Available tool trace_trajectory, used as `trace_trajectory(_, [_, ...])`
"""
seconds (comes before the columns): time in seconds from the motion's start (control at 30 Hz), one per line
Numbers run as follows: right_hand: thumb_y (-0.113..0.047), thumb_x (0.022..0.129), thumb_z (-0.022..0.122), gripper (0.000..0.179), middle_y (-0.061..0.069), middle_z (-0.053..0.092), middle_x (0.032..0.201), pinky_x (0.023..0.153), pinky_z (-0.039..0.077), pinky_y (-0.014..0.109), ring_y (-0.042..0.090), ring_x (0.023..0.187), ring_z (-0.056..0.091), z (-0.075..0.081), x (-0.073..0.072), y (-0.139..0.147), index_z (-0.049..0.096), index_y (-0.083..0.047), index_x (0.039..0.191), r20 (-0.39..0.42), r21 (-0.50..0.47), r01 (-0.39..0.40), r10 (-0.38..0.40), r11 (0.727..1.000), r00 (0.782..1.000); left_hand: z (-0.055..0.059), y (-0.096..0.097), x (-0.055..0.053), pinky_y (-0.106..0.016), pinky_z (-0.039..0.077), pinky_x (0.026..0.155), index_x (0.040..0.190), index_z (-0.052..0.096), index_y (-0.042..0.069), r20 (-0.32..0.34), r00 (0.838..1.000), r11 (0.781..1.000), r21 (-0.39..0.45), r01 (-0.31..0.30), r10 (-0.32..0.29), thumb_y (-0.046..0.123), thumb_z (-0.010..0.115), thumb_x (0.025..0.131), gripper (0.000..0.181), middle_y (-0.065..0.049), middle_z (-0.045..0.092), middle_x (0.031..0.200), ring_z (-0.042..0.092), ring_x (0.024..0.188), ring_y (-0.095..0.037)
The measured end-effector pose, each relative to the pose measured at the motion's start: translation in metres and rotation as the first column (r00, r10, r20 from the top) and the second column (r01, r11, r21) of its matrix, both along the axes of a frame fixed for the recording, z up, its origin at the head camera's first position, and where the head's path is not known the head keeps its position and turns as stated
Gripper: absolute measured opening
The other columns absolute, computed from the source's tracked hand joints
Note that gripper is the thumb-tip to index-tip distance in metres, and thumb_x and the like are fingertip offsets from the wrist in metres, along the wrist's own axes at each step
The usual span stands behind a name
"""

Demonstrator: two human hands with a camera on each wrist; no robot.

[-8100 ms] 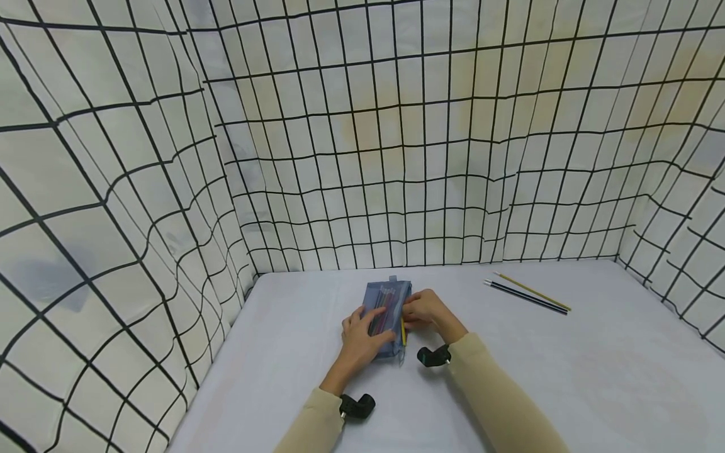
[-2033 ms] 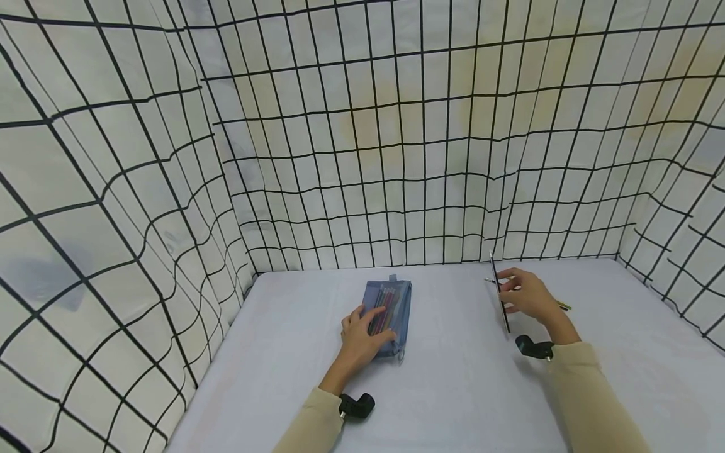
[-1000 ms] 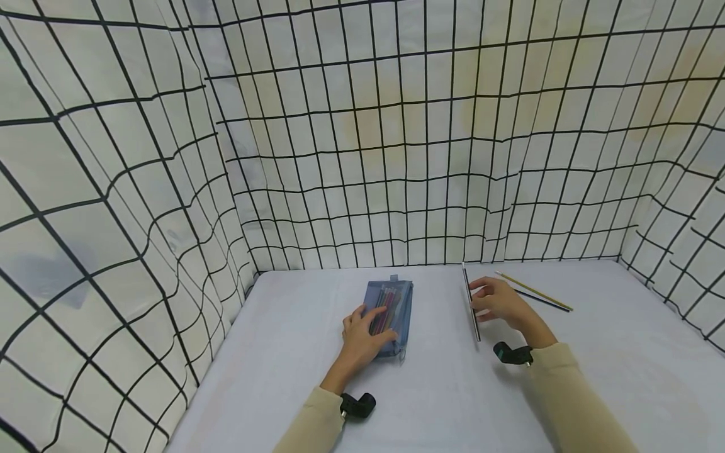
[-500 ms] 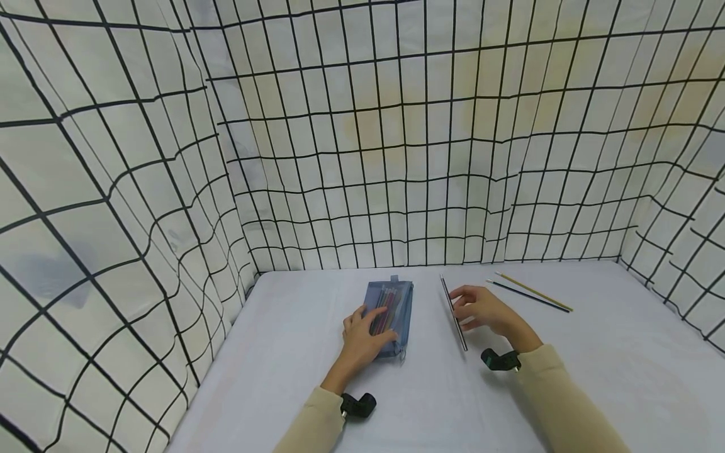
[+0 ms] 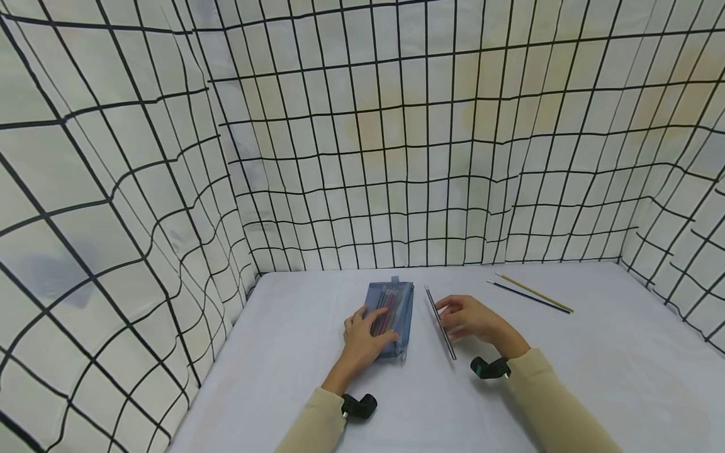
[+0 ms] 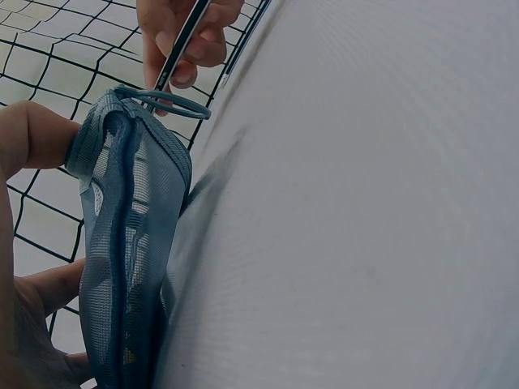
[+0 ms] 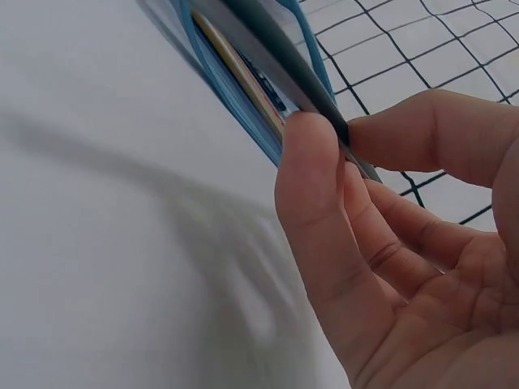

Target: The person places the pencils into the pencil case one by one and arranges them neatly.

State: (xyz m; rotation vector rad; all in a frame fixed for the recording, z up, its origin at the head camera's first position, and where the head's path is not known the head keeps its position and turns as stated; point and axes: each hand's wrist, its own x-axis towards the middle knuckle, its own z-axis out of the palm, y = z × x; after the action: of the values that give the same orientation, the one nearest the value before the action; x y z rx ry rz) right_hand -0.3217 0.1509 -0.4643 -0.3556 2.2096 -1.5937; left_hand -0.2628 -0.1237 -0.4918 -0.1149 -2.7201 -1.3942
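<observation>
A blue mesh pencil case (image 5: 403, 308) lies on the white table, with coloured pencils (image 5: 384, 303) showing through it. My left hand (image 5: 361, 343) rests spread on the case; in the left wrist view the thumb presses its near corner by the zip. Just right of the case, my right hand (image 5: 472, 318) pinches a black pencil (image 5: 447, 340) between thumb and fingers. In the right wrist view this pencil (image 7: 280, 53) overlaps the case's gaping blue side (image 7: 223, 85), where a yellow pencil (image 7: 235, 65) shows inside.
A yellow pencil (image 5: 535, 292) and another black pencil (image 5: 527, 296) lie close together on the table (image 5: 612, 371) at back right. A black grid net (image 5: 425, 182) over white cloth stands around the table's back and sides.
A yellow pencil at the case's right edge is now out of sight in the head view. My right hand has taken a black pencil from the right and carried it left. My left hand stays put.
</observation>
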Motion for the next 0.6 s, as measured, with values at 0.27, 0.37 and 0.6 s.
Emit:
trace_trajectory(0.27, [-0.004, 0.088, 0.064, 0.048, 0.009, 0.063, 0.095, 0.071, 0.060, 0.035, 0.018, 0.083, 0.062, -0.006, 0.005, -0.017, 0.055, 0.006, 0.134, 0.022, 0.011, 0.009, -0.009, 1.000, 1.000, 0.000, 0.000, -0.001, -0.074, 0.027, 0.109, 0.144, 0.059, 0.024, -0.005, 1.000, 1.000, -0.001, 0.000, 0.000, 0.043, 0.072, 0.079, 0.068, -0.019, 0.028, 0.165, 0.021, 0.148, -0.043])
trace_trajectory(0.37, [-0.003, 0.085, 0.064, 0.049, 0.009, 0.062, 0.094, 0.069, 0.059, 0.033, 0.017, 0.079, 0.062, -0.007, 0.007, -0.023, 0.055, 0.006, 0.133, 0.029, 0.015, 0.007, -0.008, 1.000, 1.000, 0.000, 0.000, -0.001, -0.073, 0.027, 0.109, 0.144, 0.059, 0.024, -0.005, 1.000, 1.000, 0.002, 0.001, -0.001, 0.043, 0.072, 0.079, 0.068, -0.019, 0.027, 0.165, 0.021, 0.147, -0.043])
trace_trajectory(0.6, [-0.003, 0.081, 0.064, 0.049, 0.009, 0.062, 0.094, 0.066, 0.056, 0.030, 0.017, 0.075, 0.061, -0.007, 0.005, -0.042, 0.060, 0.002, 0.129, 0.048, 0.052, 0.016, -0.019, 0.999, 0.999, -0.001, -0.001, -0.001, -0.072, 0.028, 0.110, 0.144, 0.059, 0.026, -0.004, 1.000, 1.000, 0.004, -0.006, 0.006, 0.043, 0.072, 0.079, 0.068, -0.018, 0.027, 0.165, 0.021, 0.148, -0.043])
